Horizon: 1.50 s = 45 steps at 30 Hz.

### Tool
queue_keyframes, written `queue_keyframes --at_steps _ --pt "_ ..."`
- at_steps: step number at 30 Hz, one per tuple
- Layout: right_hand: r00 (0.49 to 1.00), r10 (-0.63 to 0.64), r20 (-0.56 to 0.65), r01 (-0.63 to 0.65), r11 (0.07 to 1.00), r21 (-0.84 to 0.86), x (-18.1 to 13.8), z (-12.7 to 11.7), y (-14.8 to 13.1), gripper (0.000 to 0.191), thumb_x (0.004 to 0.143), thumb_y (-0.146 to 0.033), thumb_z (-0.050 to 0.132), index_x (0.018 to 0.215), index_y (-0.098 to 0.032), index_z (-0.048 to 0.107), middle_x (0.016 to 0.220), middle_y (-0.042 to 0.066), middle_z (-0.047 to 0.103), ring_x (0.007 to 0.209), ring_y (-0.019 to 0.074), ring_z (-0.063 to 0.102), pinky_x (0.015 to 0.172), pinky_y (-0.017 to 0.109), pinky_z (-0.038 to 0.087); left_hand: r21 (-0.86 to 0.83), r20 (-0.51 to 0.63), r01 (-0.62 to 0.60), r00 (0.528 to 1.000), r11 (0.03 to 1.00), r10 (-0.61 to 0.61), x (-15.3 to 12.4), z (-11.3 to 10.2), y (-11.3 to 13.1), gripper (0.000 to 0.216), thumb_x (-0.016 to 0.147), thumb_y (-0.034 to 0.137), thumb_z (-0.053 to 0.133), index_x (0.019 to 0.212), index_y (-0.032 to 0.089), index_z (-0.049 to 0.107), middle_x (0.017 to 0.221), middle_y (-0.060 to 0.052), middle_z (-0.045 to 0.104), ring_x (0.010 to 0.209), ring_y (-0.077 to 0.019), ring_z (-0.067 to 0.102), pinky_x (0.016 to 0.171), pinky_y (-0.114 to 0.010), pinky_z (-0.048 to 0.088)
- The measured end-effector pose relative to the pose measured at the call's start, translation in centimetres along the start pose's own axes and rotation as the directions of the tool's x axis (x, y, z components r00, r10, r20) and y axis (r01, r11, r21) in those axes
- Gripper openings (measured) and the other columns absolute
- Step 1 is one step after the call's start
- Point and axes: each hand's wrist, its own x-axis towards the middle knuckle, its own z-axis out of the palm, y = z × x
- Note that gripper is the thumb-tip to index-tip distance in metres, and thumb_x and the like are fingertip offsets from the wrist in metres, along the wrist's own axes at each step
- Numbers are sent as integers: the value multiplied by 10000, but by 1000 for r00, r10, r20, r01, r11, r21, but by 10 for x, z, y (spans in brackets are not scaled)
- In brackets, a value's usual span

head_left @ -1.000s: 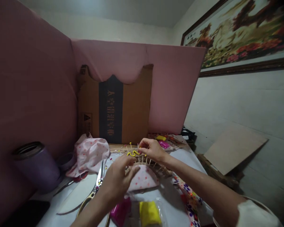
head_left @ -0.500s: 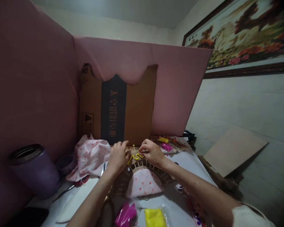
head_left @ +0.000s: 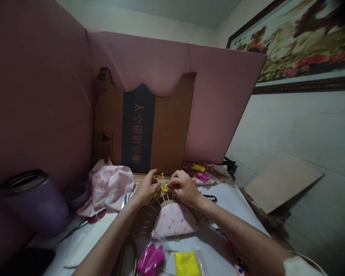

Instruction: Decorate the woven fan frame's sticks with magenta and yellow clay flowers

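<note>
My left hand and my right hand meet at the top of a small wicker fan-shaped frame with upright sticks. Both hands pinch a thin yellow cord that winds between the sticks. A pink dotted cloth piece covers the frame's lower middle, just below my hands. The fingers of both hands are closed on the cord.
A purple tumbler stands at the left. More pink dotted cloth lies behind the left hand, with scissors partly under it. Bags of magenta clay and yellow clay lie near me. A cardboard box and pink screens stand behind.
My left hand moved up from the pink cloth to the top of the frame and took hold of the yellow cord beside the right hand. The view shifted slightly.
</note>
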Motion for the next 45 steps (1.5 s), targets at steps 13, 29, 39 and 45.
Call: queue_keyframes --at_steps 13,29,39,45 --pt "998 32 -63 -34 999 -29 5 -18 -1 86 724 -117 685 721 -203 690 752 21 561 783 174 484 716 303 357 -61 20 4 1000 998 -2 0 5 -4 585 602 275 674 1151 128 538 704 20 550 691 -162 539 660 -264 422" --pt "998 37 -58 -38 999 -19 -4 -8 -4 102 721 -128 691 706 -228 701 771 24 577 799 181 480 713 308 360 -217 1 19 1000 976 -19 2 8 -1 478 668 265 555 1099 59 548 656 10 547 625 -153 533 590 -264 409" --pt "999 35 -42 -36 999 -37 -5 3 -4 105 695 -130 716 707 -235 709 751 20 561 777 179 464 696 303 350 -288 -21 61 997 956 -70 3 8 -1 374 660 224 542 1010 104 596 732 -32 626 691 -172 583 627 -277 443" --pt "998 36 -42 -38 998 -45 -5 -2 -4 136 699 -99 699 704 -234 708 752 19 563 793 182 466 709 308 346 -290 -20 58 998 955 -67 2 9 0 382 670 238 548 1019 87 588 646 1 589 607 -151 548 564 -259 420"
